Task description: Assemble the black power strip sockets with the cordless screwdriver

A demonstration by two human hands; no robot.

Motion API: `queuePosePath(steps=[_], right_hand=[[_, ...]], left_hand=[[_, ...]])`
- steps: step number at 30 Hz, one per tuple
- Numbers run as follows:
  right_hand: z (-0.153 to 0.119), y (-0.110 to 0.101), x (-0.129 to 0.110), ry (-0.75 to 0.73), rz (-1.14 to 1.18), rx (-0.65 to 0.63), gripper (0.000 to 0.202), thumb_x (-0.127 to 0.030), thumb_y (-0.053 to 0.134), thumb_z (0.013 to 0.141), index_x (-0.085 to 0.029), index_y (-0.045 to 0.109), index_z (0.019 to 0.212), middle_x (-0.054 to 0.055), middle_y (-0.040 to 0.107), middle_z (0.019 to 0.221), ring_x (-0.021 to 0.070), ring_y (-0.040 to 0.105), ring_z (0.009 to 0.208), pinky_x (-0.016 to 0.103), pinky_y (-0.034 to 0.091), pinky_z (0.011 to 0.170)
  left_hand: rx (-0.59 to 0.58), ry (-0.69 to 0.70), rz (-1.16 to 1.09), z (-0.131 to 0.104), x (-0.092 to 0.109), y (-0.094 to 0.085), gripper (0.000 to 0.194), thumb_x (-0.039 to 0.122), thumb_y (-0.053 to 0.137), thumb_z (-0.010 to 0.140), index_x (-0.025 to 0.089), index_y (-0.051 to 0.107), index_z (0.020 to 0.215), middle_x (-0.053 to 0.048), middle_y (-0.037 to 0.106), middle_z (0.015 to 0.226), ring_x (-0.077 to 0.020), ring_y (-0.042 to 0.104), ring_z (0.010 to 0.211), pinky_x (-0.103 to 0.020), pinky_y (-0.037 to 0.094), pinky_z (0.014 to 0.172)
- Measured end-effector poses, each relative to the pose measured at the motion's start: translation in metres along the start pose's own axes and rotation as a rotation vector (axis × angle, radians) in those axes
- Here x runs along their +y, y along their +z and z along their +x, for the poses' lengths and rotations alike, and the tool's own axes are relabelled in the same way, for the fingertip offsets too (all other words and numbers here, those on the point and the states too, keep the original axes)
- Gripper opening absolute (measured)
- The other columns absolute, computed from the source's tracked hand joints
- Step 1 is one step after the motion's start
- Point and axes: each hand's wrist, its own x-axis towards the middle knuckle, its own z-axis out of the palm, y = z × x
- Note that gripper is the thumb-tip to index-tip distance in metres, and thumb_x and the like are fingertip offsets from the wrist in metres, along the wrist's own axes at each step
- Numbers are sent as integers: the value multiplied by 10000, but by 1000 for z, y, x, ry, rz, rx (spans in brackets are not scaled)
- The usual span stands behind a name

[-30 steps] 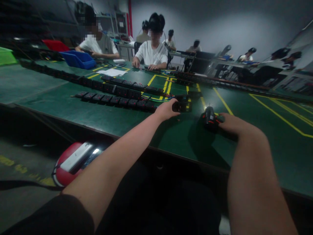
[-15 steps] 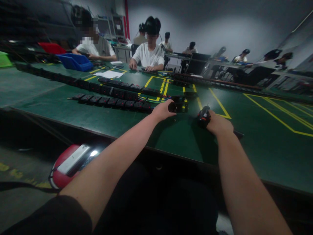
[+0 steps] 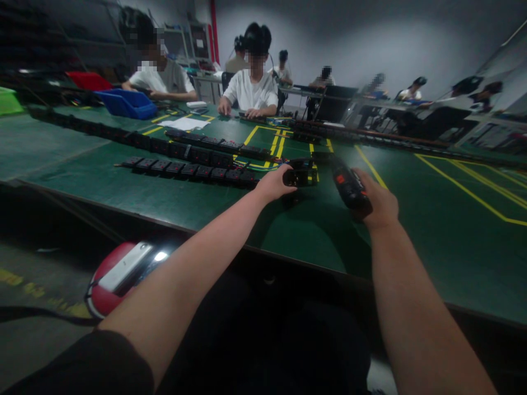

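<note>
My left hand grips the near end of a black housing at the middle of the green table, thumb and fingers curled round it. Coloured wires run from the housing toward a row of black socket units on the left. My right hand is closed round a black and orange power tool, just right of the housing and apart from it. The tool looks slightly blurred, and its tip cannot be made out clearly.
Longer black strips lie behind the row on the green table. A blue bin, a red bin and white paper are at the back left. People sit across the table. Yellow tape marks the tabletop.
My right hand has moved slightly right, and the tool has turned so that more of its body shows. My left hand stays on the black housing.
</note>
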Motion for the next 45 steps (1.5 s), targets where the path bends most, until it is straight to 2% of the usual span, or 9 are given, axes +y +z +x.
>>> queuePosePath(steps=[4, 10, 14, 19, 27, 31, 37, 42, 45], right_hand=[[0, 1, 1, -29, 35, -13, 723, -328, 578, 920, -295, 382, 1615, 160, 637, 1460, 424, 640, 1210, 487, 467, 891], [5, 2, 3, 50, 8, -52, 784, -359, 574, 912, -324, 306, 1648, 140, 660, 1424, 421, 685, 1149, 491, 495, 878], [7, 4, 6, 48, 27, -44, 790, -325, 604, 884, -356, 336, 1627, 104, 686, 1378, 403, 699, 1129, 508, 529, 907], [5, 5, 6, 9, 33, -25, 814, -309, 625, 872, -358, 328, 1627, 89, 626, 1478, 413, 662, 1219, 518, 533, 954], [8, 8, 5, 56, 18, -68, 822, -329, 654, 868, -367, 332, 1624, 104, 748, 1218, 402, 732, 1048, 526, 546, 896], [8, 8, 4, 28, -7, -63, 832, -306, 649, 856, -367, 328, 1621, 109, 735, 1275, 397, 728, 1066, 504, 549, 867], [3, 6, 3, -57, -21, -36, 863, -283, 654, 838, -324, 336, 1638, 111, 662, 1428, 402, 684, 1167, 477, 532, 917], [2, 8, 3, -68, -21, -25, 787, -337, 606, 875, -351, 363, 1623, 83, 672, 1419, 370, 692, 1157, 462, 535, 914], [4, 7, 2, -58, -33, -40, 819, -322, 625, 852, -368, 350, 1622, 81, 695, 1375, 368, 706, 1124, 469, 540, 895]], left_hand=[[-11, -15, -5, 0, 1, -1, 601, 309, 858, 760, 236, 602, 1299, -100, 753, 1210, -308, 704, 1175, -471, 556, 1038], [-5, -17, -24, 0, -1, 1, 608, 301, 859, 756, 221, 603, 1301, -105, 750, 1205, -302, 703, 1163, -469, 549, 1042], [-5, 0, -42, 0, -2, 1, 604, 278, 853, 756, 210, 604, 1302, -111, 748, 1207, -295, 703, 1157, -464, 548, 1042], [-6, -6, -48, 1, -3, 2, 611, 291, 867, 746, 220, 605, 1294, -99, 747, 1210, -286, 701, 1165, -459, 546, 1052], [-10, -12, -47, 2, -4, 3, 605, 255, 848, 750, 210, 605, 1302, -104, 748, 1196, -280, 702, 1142, -455, 543, 1046], [-16, -24, -38, 1, -2, 2, 606, 251, 844, 750, 211, 603, 1305, -94, 753, 1170, -276, 709, 1106, -443, 552, 1017], [-13, -18, -39, 0, -1, 2, 605, 290, 861, 747, 217, 606, 1291, -100, 755, 1172, -278, 710, 1108, -459, 554, 1020], [-13, -17, -41, 0, -2, 2, 598, 306, 862, 748, 230, 605, 1283, -98, 754, 1185, -277, 708, 1135, -464, 552, 1034], [-16, -13, -40, 0, -1, 2, 596, 292, 858, 747, 229, 605, 1284, -94, 756, 1177, -276, 711, 1124, -460, 554, 1028]])
